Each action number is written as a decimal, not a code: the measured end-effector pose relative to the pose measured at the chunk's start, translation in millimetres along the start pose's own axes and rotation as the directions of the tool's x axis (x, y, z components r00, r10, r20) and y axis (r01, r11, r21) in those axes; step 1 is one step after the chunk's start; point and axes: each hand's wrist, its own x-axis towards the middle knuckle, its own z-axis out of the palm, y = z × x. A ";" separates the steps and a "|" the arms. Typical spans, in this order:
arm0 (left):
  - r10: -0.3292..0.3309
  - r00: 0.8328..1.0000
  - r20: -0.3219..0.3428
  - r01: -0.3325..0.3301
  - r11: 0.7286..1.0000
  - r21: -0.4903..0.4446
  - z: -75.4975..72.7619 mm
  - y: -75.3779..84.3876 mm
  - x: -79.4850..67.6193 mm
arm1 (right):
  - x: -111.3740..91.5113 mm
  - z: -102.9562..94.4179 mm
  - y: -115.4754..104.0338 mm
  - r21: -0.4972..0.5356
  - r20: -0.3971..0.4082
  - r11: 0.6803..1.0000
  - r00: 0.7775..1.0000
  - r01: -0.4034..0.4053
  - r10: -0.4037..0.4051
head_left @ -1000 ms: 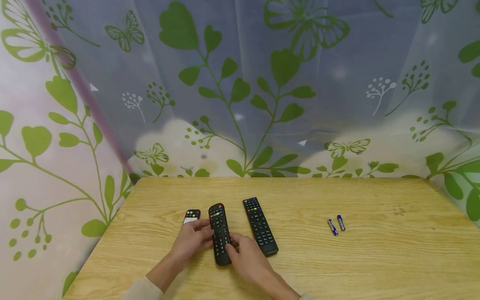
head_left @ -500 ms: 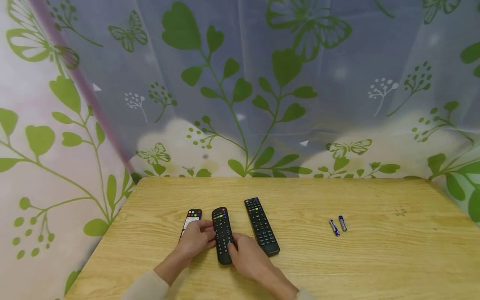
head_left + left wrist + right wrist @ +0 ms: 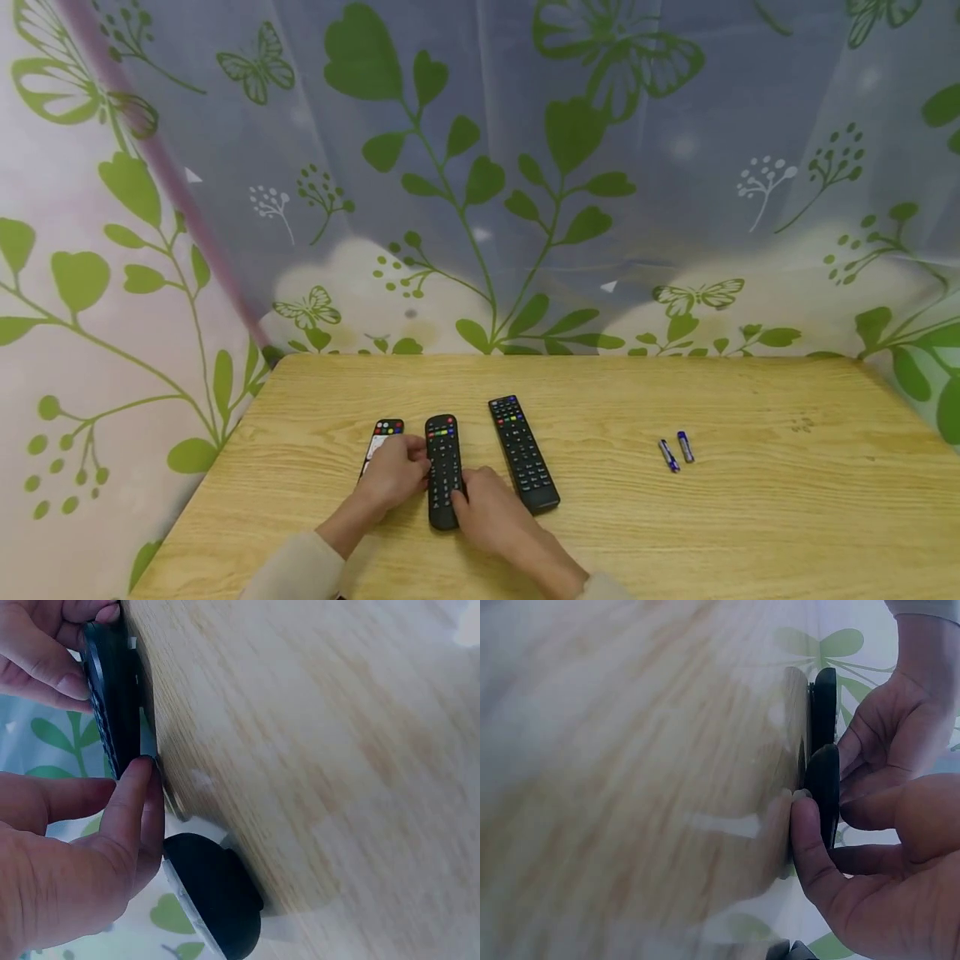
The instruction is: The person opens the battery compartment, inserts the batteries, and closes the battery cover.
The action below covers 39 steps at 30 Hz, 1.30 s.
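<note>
A black remote control (image 3: 444, 475) with rows of small buttons is held just above the tabletop, button side up. My right hand (image 3: 491, 512) pinches its near right edge, thumb on top and fingers at the side. On the far side, my left hand (image 3: 393, 471) has fingertips at the remote's left edge; in the left wrist view, the fingertips of that hand (image 3: 82, 862) grip the edge from above and below. A smaller remote with a white panel (image 3: 377, 443) lies left, partly covered by the left hand. The held remote's underside is hidden in the head view.
On the wooden table (image 3: 750, 533), a longer black remote (image 3: 525, 454) lies just right of the right hand. Farther right are two small blue-and-silver batteries (image 3: 669, 456). A patterned curtain (image 3: 480, 208) hangs behind the table's back edge.
Over the last second, the held remote has come slightly nearer and stands straighter. The left hand's fingers have drawn in a little at its left edge. The right hand keeps its pinch.
</note>
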 end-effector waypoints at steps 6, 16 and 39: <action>0.076 0.997 -0.024 -0.070 0.981 0.183 -3.9 2.0 -2.1 | 1.8 2.3 -2.5 -0.077 0.011 0.997 1.000 -0.005 0.006; 0.139 0.990 -0.008 -0.128 0.931 0.343 -7.5 6.7 -5.3 | 1.1 4.7 -5.3 -0.077 0.003 0.996 0.999 -0.041 0.041; 0.181 0.970 -0.165 -0.183 0.983 0.000 -7.4 19.1 -2.0 | -17.1 -55.8 10.7 0.034 -0.100 0.997 0.993 0.065 -0.062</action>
